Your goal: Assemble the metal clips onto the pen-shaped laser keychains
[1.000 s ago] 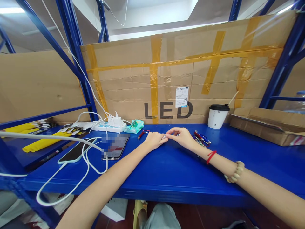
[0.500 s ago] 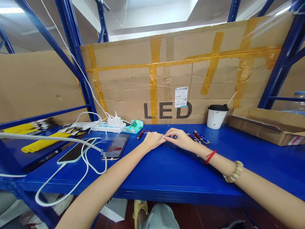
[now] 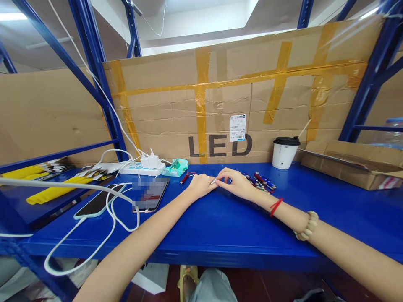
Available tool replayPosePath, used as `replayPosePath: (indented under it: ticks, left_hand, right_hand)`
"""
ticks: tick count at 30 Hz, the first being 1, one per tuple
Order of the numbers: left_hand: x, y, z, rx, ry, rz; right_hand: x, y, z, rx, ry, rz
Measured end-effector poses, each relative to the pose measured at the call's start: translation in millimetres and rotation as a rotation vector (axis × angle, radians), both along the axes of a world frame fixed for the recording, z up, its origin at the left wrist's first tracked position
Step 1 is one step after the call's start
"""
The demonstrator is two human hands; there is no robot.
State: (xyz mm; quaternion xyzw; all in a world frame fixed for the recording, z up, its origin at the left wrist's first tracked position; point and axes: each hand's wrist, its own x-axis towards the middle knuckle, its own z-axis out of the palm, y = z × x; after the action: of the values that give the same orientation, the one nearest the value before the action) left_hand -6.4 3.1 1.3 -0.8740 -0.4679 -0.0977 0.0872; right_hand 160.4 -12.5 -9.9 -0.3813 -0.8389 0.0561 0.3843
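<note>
My left hand lies low over the blue shelf, back up, its fingers curled and mostly hidden. Touching its fingertips is my right hand, thumb and forefinger pinched together with the other fingers arched. A tiny silvery piece shows where the hands meet, too small to name. Just left of my left hand lies a slim red tube with a wire-like red clip. Behind my right wrist is a pile of similar slim red and blue metal tubes, partly covered by that arm.
Left on the shelf are two phones, looping white cables, a power strip and a green packet. A lidded paper cup and open cardboard box stand right. Taped cardboard walls the back.
My head view has shifted slightly to the right. Both hands stay together in nearly the same place, with only slight finger movement.
</note>
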Motion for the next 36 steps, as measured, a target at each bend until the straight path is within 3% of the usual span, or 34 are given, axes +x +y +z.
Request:
replayPosePath:
  ticks: [18, 27, 36]
  left_hand:
    - [-0.3, -1.3, -0.1, 0.002, -0.026, -0.015]
    - [-1.4, -0.4, -0.5, 0.01, -0.008, -0.016]
    - [-0.9, 0.5, -1.7, 0.018, 0.004, -0.029]
  right_hand:
    - [-0.9, -5.0, 3.0, 0.018, 0.011, -0.068]
    - [2.1, 2.8, -1.9, -0.026, 0.035, 0.048]
    - [1.2, 0.8, -1.3, -0.006, 0.02, 0.015]
